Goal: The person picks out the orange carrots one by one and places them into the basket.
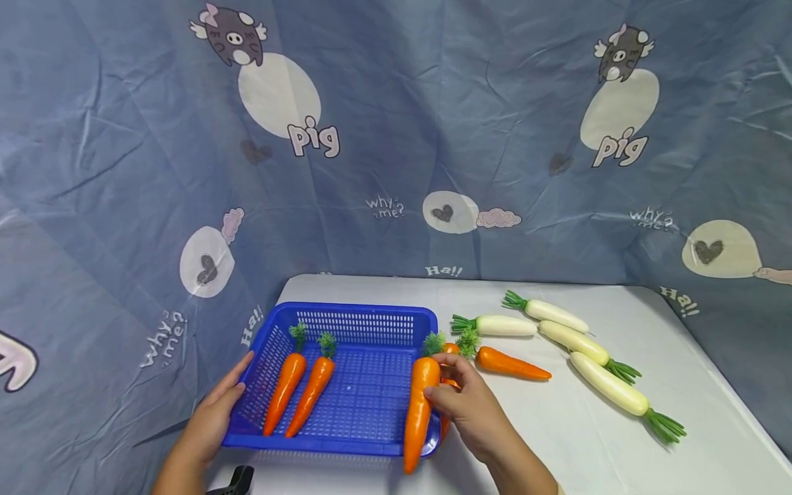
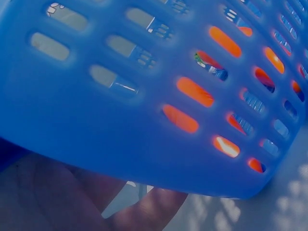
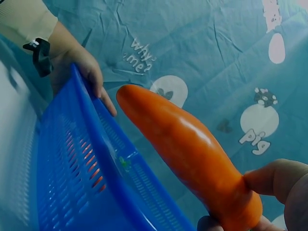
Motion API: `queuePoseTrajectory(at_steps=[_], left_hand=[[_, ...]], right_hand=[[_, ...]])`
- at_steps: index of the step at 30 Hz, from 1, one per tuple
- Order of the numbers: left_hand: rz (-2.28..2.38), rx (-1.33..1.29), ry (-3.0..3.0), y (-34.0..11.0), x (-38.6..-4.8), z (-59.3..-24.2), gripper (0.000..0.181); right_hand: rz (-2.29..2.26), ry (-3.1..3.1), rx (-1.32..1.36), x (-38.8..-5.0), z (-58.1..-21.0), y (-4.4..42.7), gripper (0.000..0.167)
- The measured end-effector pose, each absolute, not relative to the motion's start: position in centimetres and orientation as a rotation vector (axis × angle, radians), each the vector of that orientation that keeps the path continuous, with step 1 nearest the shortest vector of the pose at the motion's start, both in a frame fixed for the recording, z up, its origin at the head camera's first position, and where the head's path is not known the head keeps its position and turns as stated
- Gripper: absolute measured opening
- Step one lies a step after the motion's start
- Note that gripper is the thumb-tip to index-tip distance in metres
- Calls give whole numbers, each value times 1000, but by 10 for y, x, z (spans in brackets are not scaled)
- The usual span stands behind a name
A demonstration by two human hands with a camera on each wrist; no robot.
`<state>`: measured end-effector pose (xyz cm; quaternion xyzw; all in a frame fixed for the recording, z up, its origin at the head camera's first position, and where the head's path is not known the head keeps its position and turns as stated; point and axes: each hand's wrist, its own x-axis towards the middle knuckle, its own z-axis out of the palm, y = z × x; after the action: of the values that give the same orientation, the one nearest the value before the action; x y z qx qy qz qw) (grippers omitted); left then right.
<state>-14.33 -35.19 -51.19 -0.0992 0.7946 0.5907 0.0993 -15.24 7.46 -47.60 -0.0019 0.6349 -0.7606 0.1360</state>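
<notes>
A blue perforated basket holds two orange carrots at its left side. My left hand grips the basket's left rim; in the left wrist view its fingers lie under the basket wall. My right hand pinches a carrot by its thick end, over the basket's right rim, tip toward me. The right wrist view shows that carrot between thumb and fingers, above the basket.
More carrots lie right of the basket, partly hidden behind my right hand, with one carrot beyond it. Several white radishes with green tops lie on the white table at the right. A patterned blue cloth hangs behind.
</notes>
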Motion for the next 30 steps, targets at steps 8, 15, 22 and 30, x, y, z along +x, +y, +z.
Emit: queuePoseTrajectory(at_steps=[8, 15, 22, 30], left_hand=[[1754, -284, 2346, -353, -143, -512, 56], [1747, -262, 2375, -353, -139, -515, 55], [1751, -268, 2368, -353, -137, -517, 55], [1780, -299, 2322, -351, -142, -512, 56]], right_hand=[[-2178, 1841, -8, -157, -475, 68, 55], [-2177, 1803, -46, -161, -472, 60, 56], [-2153, 1827, -76, -161, -470, 52, 55], [-2146, 1830, -117, -165, -470, 43, 54]])
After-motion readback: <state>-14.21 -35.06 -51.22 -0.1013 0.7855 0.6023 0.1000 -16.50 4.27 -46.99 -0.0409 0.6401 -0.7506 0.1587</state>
